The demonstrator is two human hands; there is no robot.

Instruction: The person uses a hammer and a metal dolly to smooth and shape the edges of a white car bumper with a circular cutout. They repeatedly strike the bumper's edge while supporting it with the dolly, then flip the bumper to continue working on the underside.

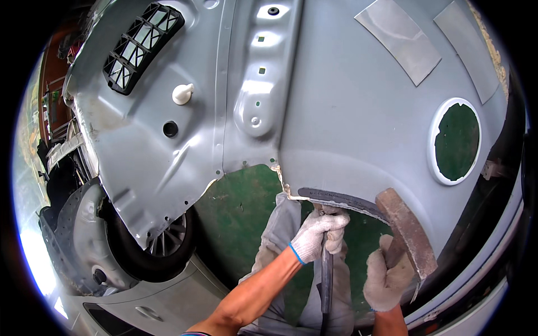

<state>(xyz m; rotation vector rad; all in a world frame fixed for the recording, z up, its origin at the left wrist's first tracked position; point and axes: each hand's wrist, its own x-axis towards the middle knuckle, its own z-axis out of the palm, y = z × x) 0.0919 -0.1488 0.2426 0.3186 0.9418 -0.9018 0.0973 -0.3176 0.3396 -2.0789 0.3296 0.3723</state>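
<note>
A large grey car body panel (342, 106) spreads before me, with a dark strip (342, 199) along its curved lower edge. My left hand (320, 231), in a white knitted glove with a blue cuff, is closed around a dark tube-shaped tool (327, 274) just under that edge. The tool's upper end is hidden by the fingers. At the right end of the strip, my gloved right hand (386, 274) grips a long, rusty brown block (406, 232). The block overlaps the panel's edge in view; whether it touches cannot be told.
A black vent grille (124, 74), white plug (182, 94) and white-rimmed round opening (432, 140) are on the panel. Lower left are a car wheel (168, 241) and a silver car door (168, 302). Green floor (238, 207) shows through the cut-out. My legs are below.
</note>
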